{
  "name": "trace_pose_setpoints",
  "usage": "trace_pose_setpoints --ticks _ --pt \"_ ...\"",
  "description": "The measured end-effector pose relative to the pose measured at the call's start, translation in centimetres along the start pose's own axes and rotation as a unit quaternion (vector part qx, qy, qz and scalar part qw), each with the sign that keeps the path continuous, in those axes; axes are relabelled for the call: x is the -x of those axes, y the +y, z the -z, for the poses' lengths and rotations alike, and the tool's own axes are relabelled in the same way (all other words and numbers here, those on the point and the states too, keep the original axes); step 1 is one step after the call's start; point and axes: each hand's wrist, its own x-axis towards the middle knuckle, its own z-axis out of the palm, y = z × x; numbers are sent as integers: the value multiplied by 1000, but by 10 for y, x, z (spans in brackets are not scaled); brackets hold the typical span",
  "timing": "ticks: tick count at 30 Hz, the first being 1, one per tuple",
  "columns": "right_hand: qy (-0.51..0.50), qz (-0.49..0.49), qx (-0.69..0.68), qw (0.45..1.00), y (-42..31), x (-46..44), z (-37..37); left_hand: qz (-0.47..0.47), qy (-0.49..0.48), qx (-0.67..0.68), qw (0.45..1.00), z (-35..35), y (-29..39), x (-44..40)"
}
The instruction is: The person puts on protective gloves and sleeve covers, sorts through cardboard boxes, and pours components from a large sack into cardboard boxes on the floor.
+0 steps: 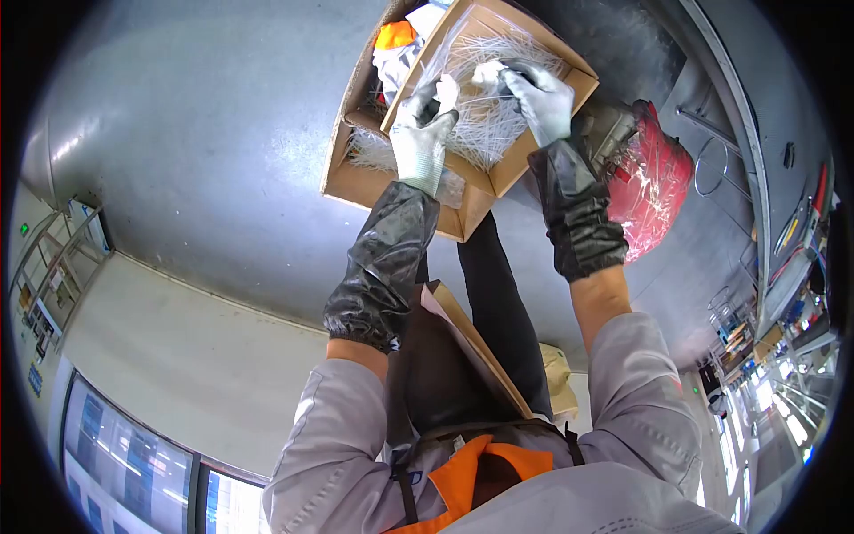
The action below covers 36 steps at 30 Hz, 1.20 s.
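Both hands wear pale gloves with dark grey fingers and are over a cardboard box [511,175] full of thin, clear-white strips [485,133]. My left hand [422,138] is closed around a small white crumpled piece [447,93] near the box's left side. Toward the box's right side, my right hand [543,100] pinches another small white piece [487,73] between its fingertips. The two pieces look apart, though thin strips cross the gap between them. Their material is too small to tell.
The strip box rests in a larger carton [342,181], which also holds orange-and-white cloth [396,37] and more strips. A red plastic-wrapped bundle [658,182] lies on the right. Across my lap leans a cardboard panel [480,347]. A metal-framed rack [58,267] stands far left.
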Motion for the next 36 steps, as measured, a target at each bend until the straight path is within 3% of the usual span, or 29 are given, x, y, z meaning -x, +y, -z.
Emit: trace_pose_setpoints --ticks 3,7,11,14,19,22,23,25,26,27,29,30,33,36 --pt "0 33 -98 995 -17 18 -2 52 -15 66 996 6 0 6" --pt "3 -46 13 999 -42 28 -2 -27 23 31 999 10 4 1" --pt "8 50 -7 999 -19 22 4 -5 -38 109 993 15 13 2" --pt "12 175 92 980 -15 27 6 -125 -71 -28 989 19 14 2" --pt "-65 32 -63 995 -25 47 2 -122 -92 6 988 12 17 3" --pt "2 25 39 999 -4 63 -25 -12 -188 144 971 1 17 18" --pt "1 27 39 999 2 69 -31 -14 -187 145 971 2 19 24" --pt "-44 172 26 984 17 91 -43 54 -161 184 968 10 21 47" --pt "-45 171 25 984 24 101 -48 90 -148 203 964 15 20 56" --pt "-59 96 10 994 32 111 -51 91 -147 203 964 22 13 61" --pt "-87 -54 -18 995 41 124 -54 86 -52 128 987 44 -13 67" --pt "-89 -54 -16 994 42 128 -53 86 -50 130 986 57 -32 68" --pt "-61 129 303 942 37 139 -40 109 -1 109 988 87 -64 69" --pt "133 109 461 871 27 134 4 113 119 145 976 106 -68 68"
